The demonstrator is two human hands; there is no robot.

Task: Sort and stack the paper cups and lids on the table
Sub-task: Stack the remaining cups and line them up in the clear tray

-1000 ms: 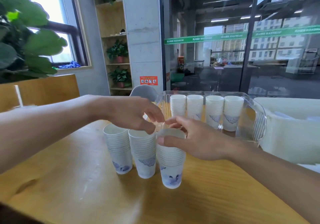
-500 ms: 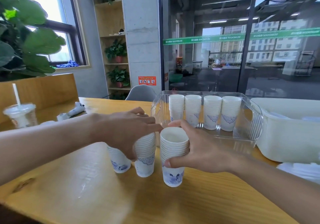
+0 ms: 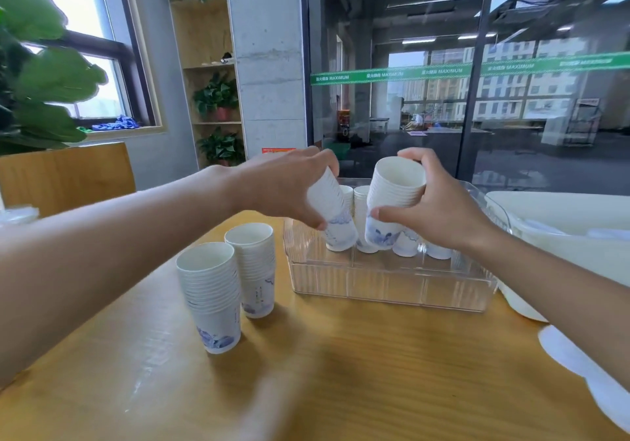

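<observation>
I am holding a stack of white paper cups with blue prints in each hand, both raised over the clear ribbed plastic bin, my landmark here. My left hand is wrapping its fingers around a tilted white cup stack, whose base is dipping toward the bin's near-left corner. My right hand is gripping an upright white cup stack by its side, hanging above the bin's middle. Behind these, at the bin's far side, more white cup stacks are already standing in a row; I am guessing four, though my hands are covering most of them.

Left of the bin, on the yellow wooden table, two more printed paper cup stacks are waiting side by side, touching or nearly so. Right of the bin, a white plastic tub is sitting, and white flat lids are lying near the table's edge.

I am judging the job roughly half done: two stacks to set down, two to fetch, lids untouched
</observation>
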